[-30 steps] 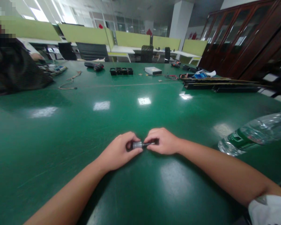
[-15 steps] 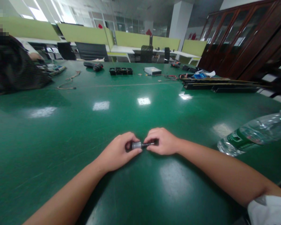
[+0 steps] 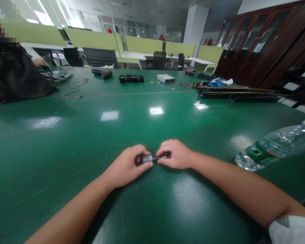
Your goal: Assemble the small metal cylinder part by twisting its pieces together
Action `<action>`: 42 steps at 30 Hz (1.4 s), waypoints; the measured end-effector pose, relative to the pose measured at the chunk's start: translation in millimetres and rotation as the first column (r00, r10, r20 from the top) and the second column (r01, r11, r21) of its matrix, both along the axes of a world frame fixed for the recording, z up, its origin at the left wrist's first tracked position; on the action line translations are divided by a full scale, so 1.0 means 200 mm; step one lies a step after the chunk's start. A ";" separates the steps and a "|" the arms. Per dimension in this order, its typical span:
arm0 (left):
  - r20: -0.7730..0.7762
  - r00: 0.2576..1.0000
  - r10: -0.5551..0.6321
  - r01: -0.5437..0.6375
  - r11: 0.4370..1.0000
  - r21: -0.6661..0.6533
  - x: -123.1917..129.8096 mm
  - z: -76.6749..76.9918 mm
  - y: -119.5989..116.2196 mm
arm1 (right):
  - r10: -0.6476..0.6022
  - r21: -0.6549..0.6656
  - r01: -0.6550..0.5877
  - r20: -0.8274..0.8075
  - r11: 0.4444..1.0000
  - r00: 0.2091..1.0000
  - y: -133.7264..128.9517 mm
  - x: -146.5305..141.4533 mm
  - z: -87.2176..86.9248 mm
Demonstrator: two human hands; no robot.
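Over the green table (image 3: 132, 125), a small grey cylinder (image 3: 147, 158) with dark ends lies sideways between my hands. My left hand (image 3: 128, 166) is closed round it, thumb below and fingers above. From its right side a thin dark rod (image 3: 156, 158), ridged like a screw or spring, reaches toward my right hand (image 3: 176, 154). The thumb and fingertips of my right hand pinch the rod's outer end, which is partly hidden by the fingers. Both hands stay low at the table surface. The exact kind of the part is too small to make out.
A clear bottle with a green label (image 3: 271, 147) lies on its side at the right. Farther back are a black row of square parts (image 3: 131, 79), a white box (image 3: 165, 78), long black rails (image 3: 244, 94) and a cable (image 3: 73, 89). Another person (image 3: 17, 71) is at the left.
Both hands keep the same grip on the part. They and the whole view sit a few pixels differently, and the part's cylinder and rod are nearly unmoved.
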State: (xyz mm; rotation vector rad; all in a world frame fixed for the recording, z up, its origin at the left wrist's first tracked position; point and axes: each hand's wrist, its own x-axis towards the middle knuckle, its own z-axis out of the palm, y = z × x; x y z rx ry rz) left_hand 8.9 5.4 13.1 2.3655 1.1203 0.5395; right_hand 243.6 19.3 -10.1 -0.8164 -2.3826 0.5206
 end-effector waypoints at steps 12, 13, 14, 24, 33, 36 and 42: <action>0.010 1.000 0.001 -0.001 1.000 0.004 0.00 -0.01 0.00 | -0.005 0.015 0.005 -0.033 1.000 0.999 0.00 0.02 0.01; 0.009 1.000 0.002 -0.002 1.000 0.002 0.00 -0.01 0.00 | -0.003 0.017 0.004 -0.034 1.000 0.999 0.01 0.03 0.01; 0.008 1.000 0.004 -0.004 1.000 -0.002 0.00 -0.01 0.00 | -0.004 0.016 0.004 -0.033 1.000 0.999 0.01 0.03 0.01; 0.016 1.000 0.025 -0.024 0.999 -0.033 -0.01 0.00 0.01 | -0.054 -0.100 0.056 0.025 0.993 0.998 0.07 0.13 0.01; 0.026 0.999 0.023 -0.022 1.000 -0.022 -0.01 -0.01 0.01 | -0.038 -0.155 0.035 -0.014 0.987 0.999 0.09 0.16 0.01; 0.031 0.999 0.026 -0.025 0.999 -0.029 -0.01 -0.01 0.01 | -0.038 -0.146 0.035 -0.015 0.989 0.999 0.08 0.15 0.01; 0.043 0.999 0.027 -0.025 0.999 -0.027 -0.02 -0.02 0.01 | 0.006 -0.125 -0.009 -0.024 0.992 1.000 0.06 0.10 0.01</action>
